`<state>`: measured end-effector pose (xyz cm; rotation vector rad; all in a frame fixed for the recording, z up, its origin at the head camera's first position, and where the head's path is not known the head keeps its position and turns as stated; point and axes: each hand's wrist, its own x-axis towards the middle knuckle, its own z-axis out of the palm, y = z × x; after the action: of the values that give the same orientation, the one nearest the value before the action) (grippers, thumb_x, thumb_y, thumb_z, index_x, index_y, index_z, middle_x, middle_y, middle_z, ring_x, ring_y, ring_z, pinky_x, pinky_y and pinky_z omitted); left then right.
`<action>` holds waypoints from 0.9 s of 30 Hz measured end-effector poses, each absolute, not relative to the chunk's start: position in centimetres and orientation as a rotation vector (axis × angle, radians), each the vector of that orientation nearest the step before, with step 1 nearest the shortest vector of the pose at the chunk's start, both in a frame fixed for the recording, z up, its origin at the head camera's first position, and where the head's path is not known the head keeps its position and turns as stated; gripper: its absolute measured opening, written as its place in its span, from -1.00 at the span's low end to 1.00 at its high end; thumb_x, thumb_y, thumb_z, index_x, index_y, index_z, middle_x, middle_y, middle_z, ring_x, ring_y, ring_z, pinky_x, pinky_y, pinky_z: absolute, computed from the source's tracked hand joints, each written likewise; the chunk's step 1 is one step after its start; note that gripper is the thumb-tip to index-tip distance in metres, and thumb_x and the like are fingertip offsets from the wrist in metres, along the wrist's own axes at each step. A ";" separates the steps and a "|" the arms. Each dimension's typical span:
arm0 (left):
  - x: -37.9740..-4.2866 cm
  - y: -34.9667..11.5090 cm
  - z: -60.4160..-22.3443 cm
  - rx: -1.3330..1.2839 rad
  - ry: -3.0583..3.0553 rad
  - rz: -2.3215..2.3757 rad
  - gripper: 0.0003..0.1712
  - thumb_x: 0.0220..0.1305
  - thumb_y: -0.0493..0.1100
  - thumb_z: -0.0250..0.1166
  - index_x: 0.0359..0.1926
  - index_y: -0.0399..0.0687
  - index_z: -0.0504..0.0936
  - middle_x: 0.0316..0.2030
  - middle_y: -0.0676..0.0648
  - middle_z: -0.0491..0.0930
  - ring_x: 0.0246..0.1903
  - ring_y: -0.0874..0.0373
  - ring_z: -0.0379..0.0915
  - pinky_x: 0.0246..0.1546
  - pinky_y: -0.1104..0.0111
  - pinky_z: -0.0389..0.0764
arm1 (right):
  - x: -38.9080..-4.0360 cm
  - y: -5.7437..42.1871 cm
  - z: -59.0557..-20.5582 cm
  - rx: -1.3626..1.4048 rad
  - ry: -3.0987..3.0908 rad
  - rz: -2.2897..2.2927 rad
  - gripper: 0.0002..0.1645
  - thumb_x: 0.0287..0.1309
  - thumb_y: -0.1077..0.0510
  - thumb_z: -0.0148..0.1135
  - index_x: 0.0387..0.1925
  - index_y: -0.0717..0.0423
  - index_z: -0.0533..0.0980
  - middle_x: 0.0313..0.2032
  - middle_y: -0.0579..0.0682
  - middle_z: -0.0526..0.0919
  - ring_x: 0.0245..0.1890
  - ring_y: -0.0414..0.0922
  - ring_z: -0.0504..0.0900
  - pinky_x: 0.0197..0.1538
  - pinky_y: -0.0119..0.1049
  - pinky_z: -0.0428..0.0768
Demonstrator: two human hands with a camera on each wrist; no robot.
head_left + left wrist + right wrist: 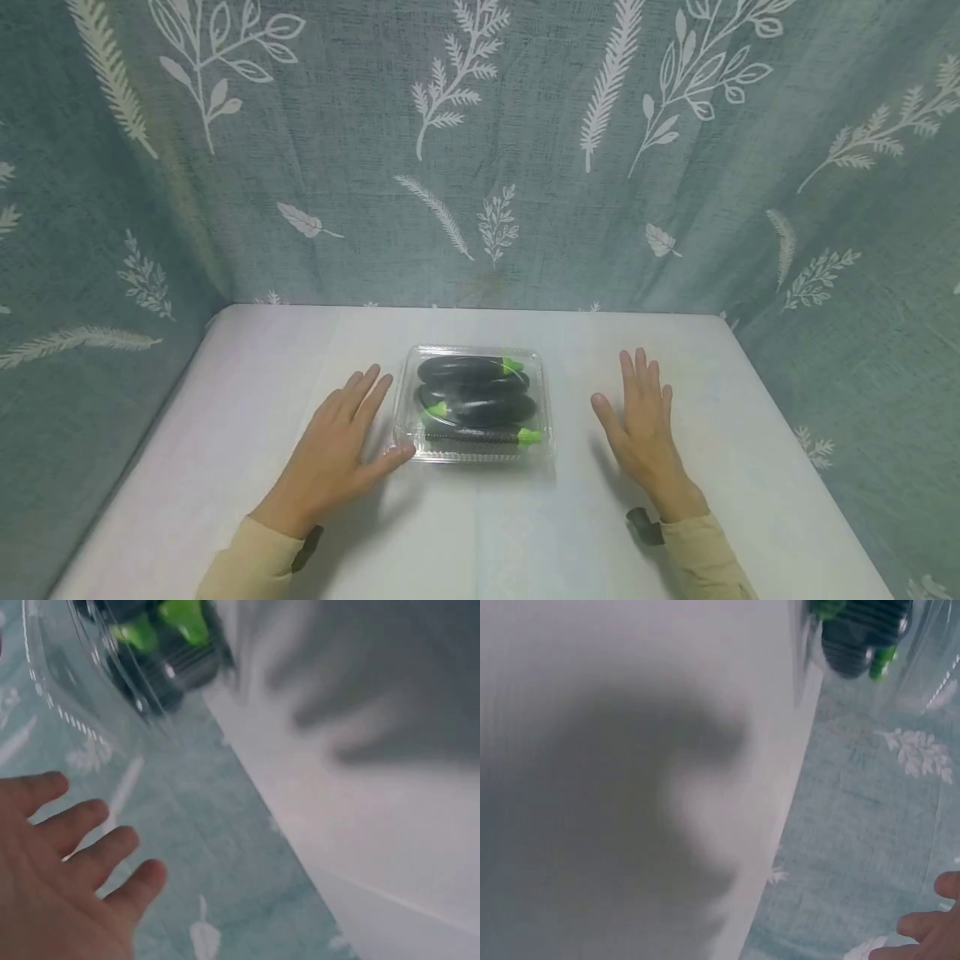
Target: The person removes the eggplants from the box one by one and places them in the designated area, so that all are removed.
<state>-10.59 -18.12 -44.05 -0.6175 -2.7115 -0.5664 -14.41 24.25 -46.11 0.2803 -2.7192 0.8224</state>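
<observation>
A clear plastic clamshell box (pixel 408 421) rests on the white table, its lid over several dark eggplants (pixel 491 408) with bright green caps. To its left, my left hand (pixel 337 446) hovers with fingers spread; the thumb reaches the box's near left corner in the head view, and whether it touches cannot be told. My right hand (pixel 641 425) is held off to the right of the box, fingers straight, with nothing in it. Part of the box with green-capped eggplants (pixel 184 619) shows at the top of the left wrist view, and eggplants (pixel 862 634) appear top right in the right wrist view.
The white table (pixel 480 533) extends around the box to its edges. Behind it and on both sides hangs a grey-green curtain (pixel 360 183) with white leaf prints. A dark strap piece (pixel 643 527) sits at the right wrist.
</observation>
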 end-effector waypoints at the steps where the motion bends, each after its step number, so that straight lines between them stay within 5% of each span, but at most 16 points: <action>1: -10.6 -17.8 -44.2 -0.637 -2.725 -0.556 0.13 0.24 0.40 0.29 0.56 -0.19 0.13 0.53 -0.25 0.12 0.50 -0.25 0.00 0.41 -0.16 0.13 | -14.3 24.1 -46.1 0.299 -2.710 0.851 -0.08 0.51 -0.17 -0.03 0.62 0.14 -0.13 0.59 0.26 -0.23 0.57 0.25 -0.36 0.44 0.41 -0.33; 8: -10.5 -16.4 -45.1 -0.648 -2.827 -0.492 0.26 0.17 0.55 0.23 0.60 -0.13 0.04 0.54 -0.26 0.07 0.52 -0.20 -0.03 0.44 -0.14 0.13 | -13.9 22.8 -46.1 0.398 -2.674 0.935 -0.05 0.50 -0.11 0.02 0.63 0.11 -0.20 0.61 0.19 -0.25 0.59 0.15 -0.36 0.49 0.31 -0.33; 18: -10.6 -16.2 -45.4 -0.666 -2.777 -0.469 0.24 0.18 0.45 0.32 0.58 -0.22 0.07 0.44 -0.42 0.23 0.40 -0.30 0.21 0.37 -0.14 0.27 | -13.1 20.7 -45.9 0.567 -2.724 0.963 0.01 0.47 -0.14 0.08 0.64 -0.03 -0.26 0.62 0.05 -0.27 0.60 0.03 -0.34 0.52 0.25 -0.27; 27: -10.8 -16.3 -45.3 -0.700 -2.766 -0.474 0.27 0.13 0.44 0.36 0.57 -0.25 0.07 0.40 -0.42 0.29 0.37 -0.29 0.28 0.34 -0.12 0.34 | -12.5 18.6 -46.0 0.799 -2.753 0.881 0.28 0.24 -0.32 0.28 0.63 0.09 -0.23 0.61 0.10 -0.18 0.59 0.05 -0.17 0.54 0.18 -0.14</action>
<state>-10.79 -16.26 -45.29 -0.7005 -2.7657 -0.4740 -12.48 18.63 -46.00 0.7993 -2.7534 0.8806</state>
